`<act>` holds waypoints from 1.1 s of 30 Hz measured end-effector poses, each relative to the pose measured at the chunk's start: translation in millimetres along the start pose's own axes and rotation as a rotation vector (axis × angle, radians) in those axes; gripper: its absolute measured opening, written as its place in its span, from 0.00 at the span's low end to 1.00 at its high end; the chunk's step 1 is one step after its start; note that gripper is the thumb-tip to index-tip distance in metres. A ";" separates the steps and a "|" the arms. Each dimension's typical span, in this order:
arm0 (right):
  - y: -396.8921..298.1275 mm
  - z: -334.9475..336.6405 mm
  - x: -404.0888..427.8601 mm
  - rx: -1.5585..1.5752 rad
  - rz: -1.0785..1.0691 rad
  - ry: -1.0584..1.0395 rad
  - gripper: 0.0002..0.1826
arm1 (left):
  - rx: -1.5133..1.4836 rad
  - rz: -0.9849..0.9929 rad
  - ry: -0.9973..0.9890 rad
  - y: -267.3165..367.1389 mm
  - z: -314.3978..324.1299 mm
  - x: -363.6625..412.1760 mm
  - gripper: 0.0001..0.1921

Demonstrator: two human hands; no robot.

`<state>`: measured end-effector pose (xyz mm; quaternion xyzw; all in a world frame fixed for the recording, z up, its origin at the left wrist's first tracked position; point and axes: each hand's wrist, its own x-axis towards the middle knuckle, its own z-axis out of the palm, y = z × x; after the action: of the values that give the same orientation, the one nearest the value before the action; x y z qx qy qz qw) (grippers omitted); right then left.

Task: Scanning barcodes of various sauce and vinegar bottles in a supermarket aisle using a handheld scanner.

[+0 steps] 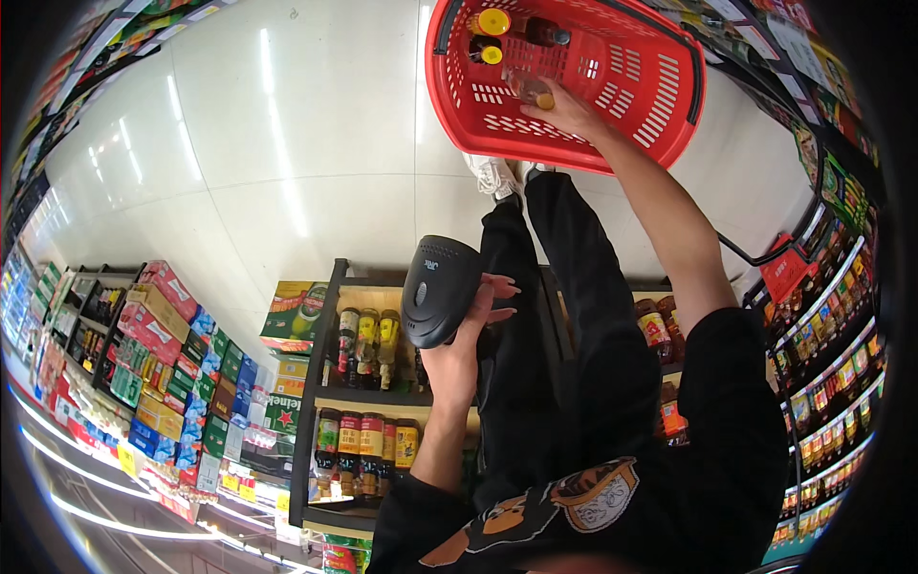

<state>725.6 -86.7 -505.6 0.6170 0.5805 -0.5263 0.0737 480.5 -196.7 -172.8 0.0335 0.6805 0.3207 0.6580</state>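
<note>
My left hand (466, 323) is closed around a black handheld barcode scanner (441, 290), held in front of my legs. My right hand (566, 111) reaches into a red plastic shopping basket (663, 93) and has its fingers on a clear bottle (527, 87) with a yellowish cap, which lies tilted. Inside the basket, beyond that hand, are a container with a yellow lid (493, 22), a dark bottle with a yellow cap (490, 54) and a dark bottle lying on its side (547, 32).
A rack (358, 396) holding sauce bottles stands behind my legs. Stacked drink cartons (154, 323) are at the left. Stocked shelves (825, 366) curve along the right, beside a red hanging tag (787, 270). My white shoes (493, 176) stand on the tiled floor (344, 129) beside the basket.
</note>
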 end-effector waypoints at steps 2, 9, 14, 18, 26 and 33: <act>2.1 -4.8 -4.3 0.045 -0.018 0.031 0.48 | -0.019 -0.011 -0.009 0.9 2.4 0.4 0.11; -23.4 -11.9 -6.0 -0.209 0.189 -0.015 0.41 | -0.038 -0.018 -0.026 4.3 5.3 -0.7 0.10; -17.0 -15.9 -4.1 -0.290 0.096 0.003 0.41 | -0.027 -0.011 -0.056 6.3 9.3 -4.1 0.10; -12.8 -17.2 4.9 -0.332 0.066 -0.058 0.41 | 0.003 -0.015 -0.090 3.1 12.6 -4.8 0.10; 0.5 -11.2 4.8 -0.283 0.082 0.114 0.53 | -0.020 -0.016 -0.100 6.1 25.1 -17.1 0.11; -10.9 -43.9 -66.8 -0.201 0.188 0.058 0.46 | 0.021 0.041 -0.114 23.5 35.0 -55.0 0.11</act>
<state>757.0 -95.1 -431.8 0.6732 0.5717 -0.4381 0.1674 511.0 -190.1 -111.0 0.0728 0.6444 0.3244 0.6886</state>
